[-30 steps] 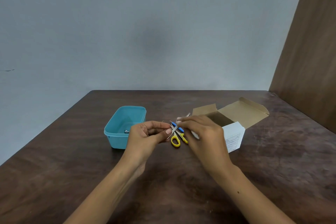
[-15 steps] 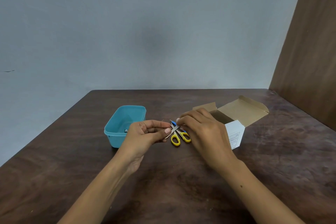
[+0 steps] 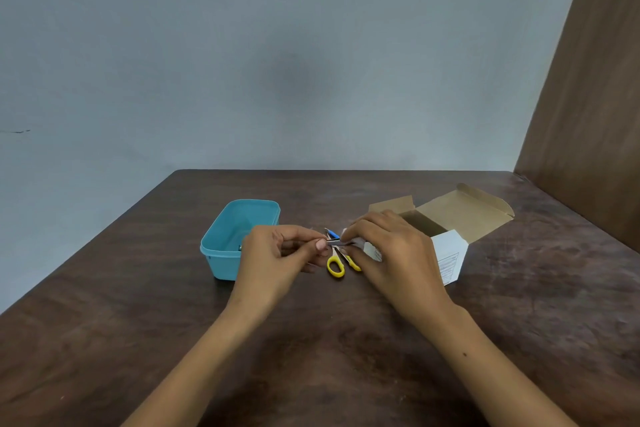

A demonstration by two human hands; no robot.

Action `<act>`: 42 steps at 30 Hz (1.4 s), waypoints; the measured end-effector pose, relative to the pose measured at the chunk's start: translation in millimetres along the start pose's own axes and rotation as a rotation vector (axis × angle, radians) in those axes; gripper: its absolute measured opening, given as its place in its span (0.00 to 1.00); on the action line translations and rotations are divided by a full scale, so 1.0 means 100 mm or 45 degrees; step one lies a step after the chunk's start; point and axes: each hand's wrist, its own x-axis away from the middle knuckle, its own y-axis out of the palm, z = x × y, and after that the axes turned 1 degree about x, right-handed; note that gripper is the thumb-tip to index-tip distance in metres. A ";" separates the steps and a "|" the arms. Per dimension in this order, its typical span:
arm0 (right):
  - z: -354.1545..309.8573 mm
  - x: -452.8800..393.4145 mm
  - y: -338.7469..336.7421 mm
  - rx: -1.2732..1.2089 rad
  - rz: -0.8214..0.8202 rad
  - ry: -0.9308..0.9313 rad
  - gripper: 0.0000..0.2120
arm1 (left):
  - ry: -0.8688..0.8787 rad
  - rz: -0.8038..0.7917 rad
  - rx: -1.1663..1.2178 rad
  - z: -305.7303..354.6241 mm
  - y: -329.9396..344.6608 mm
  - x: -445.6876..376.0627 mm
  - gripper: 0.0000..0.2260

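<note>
While left hand (image 3: 277,262) and right hand (image 3: 393,253) pinch its ends, the grey strip (image 3: 335,243) lies level — left-to-right.

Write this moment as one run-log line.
left hand: pinches small grey piece | right hand: pinches its other end | yellow scissors: on table | blue tub: left | cardboard box: open

A dark wooden table (image 3: 138,322) stands against a plain grey-blue wall (image 3: 277,45), a brown wooden panel (image 3: 595,114) at right.
</note>
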 end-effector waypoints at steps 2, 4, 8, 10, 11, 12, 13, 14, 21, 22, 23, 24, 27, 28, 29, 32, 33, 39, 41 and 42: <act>-0.02 0.01 -0.02 -0.057 -0.018 0.021 0.04 | 0.139 0.079 -0.159 -0.04 0.00 -0.01 0.07; -0.05 0.01 -0.04 -0.125 -0.026 0.039 0.06 | 0.324 0.160 -0.334 -0.05 -0.01 -0.01 0.05; -0.08 -0.01 -0.04 -0.270 -0.035 0.039 0.07 | 0.565 0.218 -0.503 -0.07 0.00 0.01 0.05; -0.08 -0.02 -0.03 -0.320 -0.014 0.058 0.06 | 0.621 0.215 -0.517 -0.09 0.00 0.02 0.05; -0.07 -0.02 -0.03 -0.343 -0.008 0.077 0.06 | 0.646 0.210 -0.518 -0.10 0.00 0.02 0.05; -0.06 -0.02 -0.03 -0.368 -0.002 0.098 0.08 | 0.667 0.206 -0.520 -0.10 0.01 0.02 0.05; -0.05 -0.03 -0.03 -0.389 0.000 0.113 0.08 | 0.681 0.204 -0.518 -0.11 0.01 0.02 0.06; -0.04 -0.03 -0.03 -0.397 -0.003 0.120 0.08 | 0.687 0.206 -0.507 -0.11 0.01 0.02 0.06; 0.05 -0.04 -0.05 -0.201 -0.108 0.069 0.04 | 0.624 0.244 -0.388 -0.12 0.01 0.01 0.07; 0.04 -0.03 -0.06 -0.182 -0.114 0.065 0.04 | 0.625 0.246 -0.382 -0.11 0.01 0.01 0.07; 0.03 -0.04 -0.07 -0.158 -0.119 0.065 0.04 | 0.626 0.245 -0.374 -0.11 0.01 0.01 0.07; 0.01 -0.04 -0.07 -0.140 -0.124 0.077 0.04 | 0.627 0.243 -0.365 -0.11 0.02 0.01 0.08; 0.03 -0.04 -0.07 -0.121 -0.145 0.164 0.02 | 0.634 0.243 -0.344 -0.10 0.01 0.02 0.08; 0.05 -0.04 -0.06 -0.108 -0.158 0.199 0.04 | 0.636 0.246 -0.337 -0.10 0.00 0.01 0.08; 0.07 -0.04 -0.06 -0.097 -0.172 0.230 0.05 | 0.635 0.247 -0.328 -0.10 0.00 0.01 0.07; 0.09 -0.03 -0.07 -0.094 -0.177 0.302 0.05 | 0.624 0.248 -0.289 -0.11 -0.01 0.00 0.07; 0.09 -0.03 -0.08 -0.097 -0.170 0.324 0.05 | 0.623 0.244 -0.281 -0.10 -0.01 0.00 0.07; 0.02 -0.05 -0.10 -0.266 -0.119 0.392 0.11 | 0.648 0.189 -0.252 -0.10 -0.02 -0.01 0.08; -0.03 -0.03 -0.09 -0.328 -0.091 0.416 0.13 | 0.650 0.158 -0.243 -0.10 -0.02 -0.01 0.08; -0.05 -0.03 -0.08 -0.346 -0.081 0.427 0.13 | 0.649 0.146 -0.240 -0.10 -0.02 -0.01 0.08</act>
